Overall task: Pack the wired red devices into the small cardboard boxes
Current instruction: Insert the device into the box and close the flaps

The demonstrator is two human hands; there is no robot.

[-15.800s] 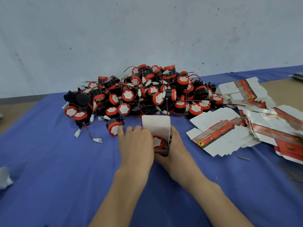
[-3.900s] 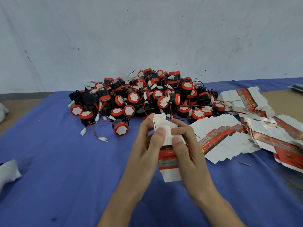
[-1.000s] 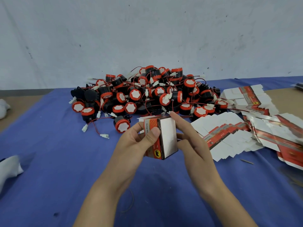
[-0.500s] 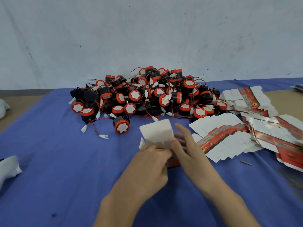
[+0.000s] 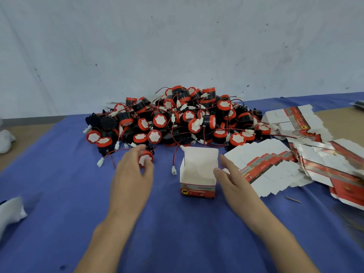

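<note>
**Box open, device in hand: the drop-in comes next**

The box (image 5: 197,181) stands upright on the cloth (image 5: 59,194). Its top flap is raised at the back, and the white inside looks empty as far as it shows.

The step in hand looks like the fetch. Left of the box, the left hand (image 5: 131,175) curls fingers and thumb round one device (image 5: 146,158), though blur hides how firm the hold is. The right hand (image 5: 231,177) is at the box's right wall, fingers straight and spread, holding nothing. I cannot tell whether it touches the wall or is just beside it.

The next move likely calls for lifting the device, carrying it right to the box mouth and lowering it in with its lead tucked. The right hand would steady the light carton meanwhile.

The pile (image 5: 171,119) lies behind the box, its red leads tangled, so the lifted device may drag neighbours along. A loose wire (image 5: 174,154) with a white plug lies just left of the box, across the carrying path. Flats (image 5: 275,166) fan out to the right of the box, near the right hand.
</note>
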